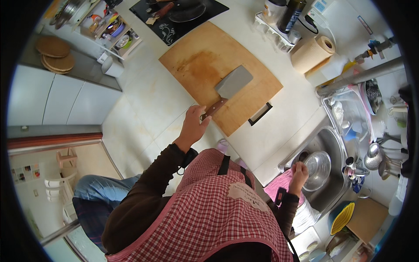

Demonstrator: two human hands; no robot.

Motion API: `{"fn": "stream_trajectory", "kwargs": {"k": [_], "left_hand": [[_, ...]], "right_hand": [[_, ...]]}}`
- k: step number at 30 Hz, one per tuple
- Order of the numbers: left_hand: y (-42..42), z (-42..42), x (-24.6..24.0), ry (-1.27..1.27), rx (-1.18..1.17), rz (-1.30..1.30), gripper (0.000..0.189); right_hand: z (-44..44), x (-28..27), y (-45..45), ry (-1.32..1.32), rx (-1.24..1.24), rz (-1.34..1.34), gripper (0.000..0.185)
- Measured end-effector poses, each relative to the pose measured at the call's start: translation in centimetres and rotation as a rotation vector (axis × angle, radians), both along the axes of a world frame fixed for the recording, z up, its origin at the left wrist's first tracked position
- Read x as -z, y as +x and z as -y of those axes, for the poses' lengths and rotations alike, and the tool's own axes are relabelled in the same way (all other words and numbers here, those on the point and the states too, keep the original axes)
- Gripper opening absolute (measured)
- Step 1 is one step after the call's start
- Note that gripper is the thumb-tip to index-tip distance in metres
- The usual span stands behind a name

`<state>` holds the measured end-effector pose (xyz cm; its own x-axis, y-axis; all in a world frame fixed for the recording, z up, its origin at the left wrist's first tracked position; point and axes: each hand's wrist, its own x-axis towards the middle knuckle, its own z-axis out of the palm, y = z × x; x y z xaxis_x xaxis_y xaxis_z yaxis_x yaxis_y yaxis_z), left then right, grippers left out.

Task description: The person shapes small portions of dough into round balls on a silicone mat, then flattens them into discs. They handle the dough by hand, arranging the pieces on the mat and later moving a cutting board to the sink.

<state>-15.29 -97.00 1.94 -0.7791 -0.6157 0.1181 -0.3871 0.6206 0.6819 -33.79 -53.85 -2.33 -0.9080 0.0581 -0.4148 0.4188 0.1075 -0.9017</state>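
Note:
A cleaver with a broad steel blade (235,81) and a riveted brown handle (216,107) lies on a wooden cutting board (186,46). Brown stains mark the board beside the blade. At the butt of the handle is my left hand (191,127), thumb and fingers apart around its end; firm contact is not visible. My right hand (299,173) is by the sink's near edge with its fingers curled, and nothing can be seen in it. Close to it are a pink cloth (278,185), draped over the edge, and a clear bowl (317,170) in the steel sink (338,183).
An induction cooktop (167,32) with a pan (186,11) adjoins the board's far side. A black-handled item (261,114) sticks out from the board's right edge. Paper towels (311,55), a spice rack (273,34) and a clear plastic rack (347,108) line the right wall.

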Motion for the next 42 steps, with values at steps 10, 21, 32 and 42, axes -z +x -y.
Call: {"fn": "stream_trajectory", "kwargs": {"k": [10,21,32,42], "left_hand": [[-4.8,2.5,5.6,0.058,0.144,0.141,0.026],[-6.6,-9.1,-3.9,0.584,0.397,0.136,0.022],[-16.8,-37.1,-3.6,0.528,0.780,0.504,0.041],[-23.0,-46.2,7.0,0.191,1.024,0.557,0.035]], "right_hand": [[-2.5,-2.8,8.0,0.015,0.186,-0.061,0.010],[-6.9,-3.9,11.0,-0.002,0.290,-0.040,0.010],[-21.0,-3.4,10.5,-0.008,0.271,-0.088,0.011],[-30.0,-2.3,11.9,0.055,0.335,-0.004,0.012]]}}
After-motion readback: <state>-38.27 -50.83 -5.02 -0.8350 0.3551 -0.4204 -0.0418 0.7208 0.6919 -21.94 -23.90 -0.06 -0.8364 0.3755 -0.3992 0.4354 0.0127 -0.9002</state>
